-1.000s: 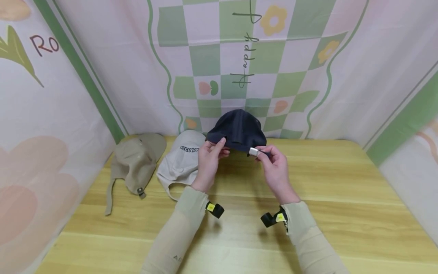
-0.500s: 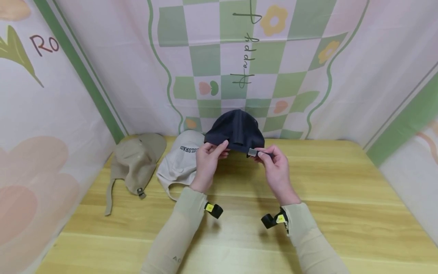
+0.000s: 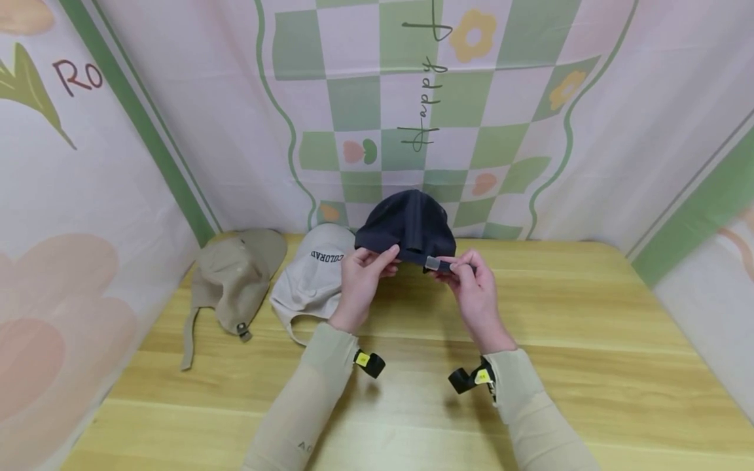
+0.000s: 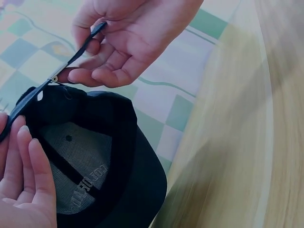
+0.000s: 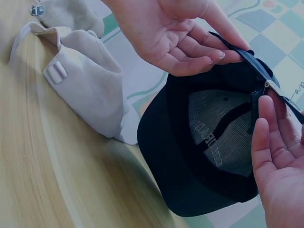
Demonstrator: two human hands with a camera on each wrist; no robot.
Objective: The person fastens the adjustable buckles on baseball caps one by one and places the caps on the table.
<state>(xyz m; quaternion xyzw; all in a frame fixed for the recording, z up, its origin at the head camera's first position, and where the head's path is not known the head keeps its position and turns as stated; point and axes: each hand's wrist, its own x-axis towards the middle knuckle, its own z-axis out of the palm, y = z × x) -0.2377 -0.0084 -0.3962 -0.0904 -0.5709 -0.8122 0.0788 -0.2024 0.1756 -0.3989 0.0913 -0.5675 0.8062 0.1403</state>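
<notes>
A khaki cap (image 3: 226, 271) lies beside a pale cap (image 3: 303, 281) lettered "COLORAD" on a wooden table (image 3: 589, 340), before a green-checked cloth (image 3: 353, 104) with flowers and "Happy".

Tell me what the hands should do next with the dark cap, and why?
Maybe the right hand should gently pull the strap a bit further through the silver buckle. It pinches the strap on one side of the buckle, while the left hand grips the back edge of the dark cap on the other.
</notes>
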